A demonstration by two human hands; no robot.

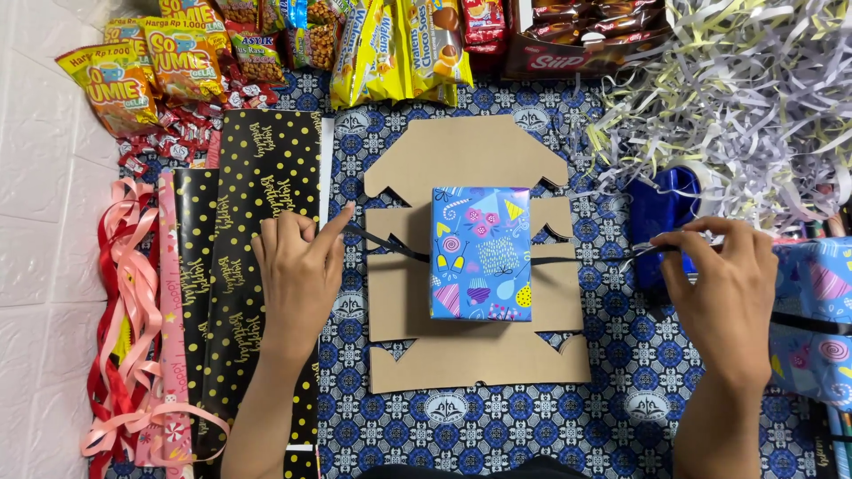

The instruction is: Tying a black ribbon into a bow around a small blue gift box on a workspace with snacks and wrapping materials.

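Overhead view of a patterned blue cloth (621, 372) seen from the head camera, read from left to right. At the far left edge, a bundle of red and pink ribbons (124, 337) lies beside sheets of black wrapping paper (257, 160) with gold dots and script. Far left, at the top, yellow snack packets (160, 62) are heaped together with more packets (399, 44) to their right.

The left hand (297, 279) rests over the black wrapping paper, fingers curled, its thumb and forefinger pinching one end of a thin black ribbon (390, 244). The ribbon runs rightward, taut, and disappears behind a small box (481, 253) wrapped in blue party-print paper. This box stands at the centre of the scene on a flat piece of brown cardboard (461, 151) with notched edges. The ribbon shows again on the right side of the box and continues to the right hand (723, 284), which is closed, pinching the other end between thumb and fingertips.

Just beyond the right hand lies a blue bag (661, 213). Far right, at the top, a mound of shredded white and yellow paper (745, 98) spreads out. At the right edge, near the right wrist, a second parcel (816, 310) in the same blue paper carries a black ribbon band.
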